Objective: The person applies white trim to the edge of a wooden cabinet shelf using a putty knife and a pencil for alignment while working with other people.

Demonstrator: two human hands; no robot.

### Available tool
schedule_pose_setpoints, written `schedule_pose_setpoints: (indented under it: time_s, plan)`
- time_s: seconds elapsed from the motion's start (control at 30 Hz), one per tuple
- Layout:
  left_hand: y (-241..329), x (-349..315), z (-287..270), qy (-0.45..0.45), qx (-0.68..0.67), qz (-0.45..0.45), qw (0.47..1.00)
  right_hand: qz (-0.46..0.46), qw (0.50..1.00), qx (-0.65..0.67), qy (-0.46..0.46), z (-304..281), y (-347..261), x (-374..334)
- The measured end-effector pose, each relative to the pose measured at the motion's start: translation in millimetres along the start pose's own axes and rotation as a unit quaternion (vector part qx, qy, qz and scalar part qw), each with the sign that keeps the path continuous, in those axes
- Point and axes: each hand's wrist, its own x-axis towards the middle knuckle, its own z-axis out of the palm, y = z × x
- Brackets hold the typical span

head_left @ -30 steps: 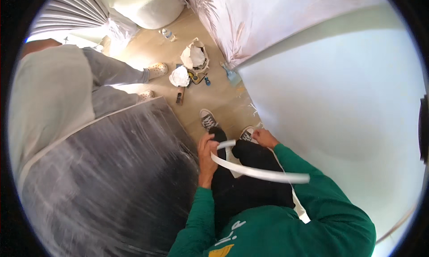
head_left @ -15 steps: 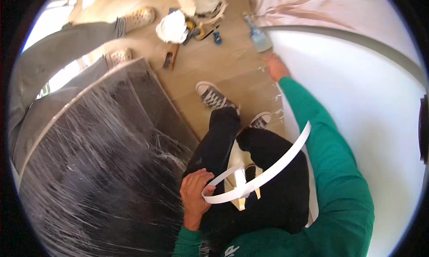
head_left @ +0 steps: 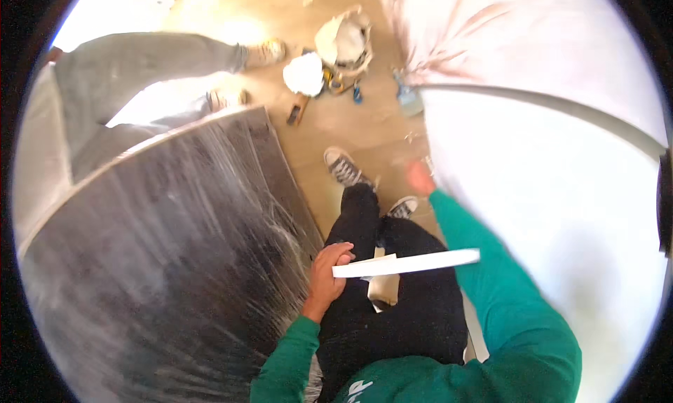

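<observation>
My left hand point(head_left: 327, 271) is closed around one end of a thin white flexible strip point(head_left: 413, 263), in front of my thighs. Seen almost edge-on, the strip runs rightward from the fingers, its far end overlapping my right sleeve. My right hand point(head_left: 419, 177) is smeared by motion beside the left edge of a large white panel point(head_left: 533, 193). Its fingers do not show clearly, nor whether it touches that edge. Below the strip, between my thighs, sits a small pale wood-coloured piece point(head_left: 383, 291), partly hidden.
Left of me stands a dark panel wrapped in clear film point(head_left: 175, 249). Behind it are another person's grey-trousered legs point(head_left: 154, 56). On the floor ahead lie a pale blue bottle point(head_left: 410, 103), a beige sack point(head_left: 343, 42), a white bundle point(head_left: 303, 73) and a wooden tool point(head_left: 296, 112).
My right hand has drawn back toward me along the panel's edge. The left hand has moved forward, and the strip has gone from an open curl to a nearly straight, edge-on line.
</observation>
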Motion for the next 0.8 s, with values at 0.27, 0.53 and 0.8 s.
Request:
schedule_pose_setpoints:
  time_s: [0.27,0.53,0.8]
  plan:
    - [166,50,-35,-0.198,-0.006,0.188,0.962,0.198,0.603,0.767,-0.096,-258,-261,-291]
    - [359,90,-83,-0.463,0.269,0.262,0.803,0.098,0.891,0.394,0.203,-375,-403,-413]
    - [554,-15,-106,-0.629,0.243,0.340,0.655,0.151,0.861,0.260,0.410,-447,-543,-511]
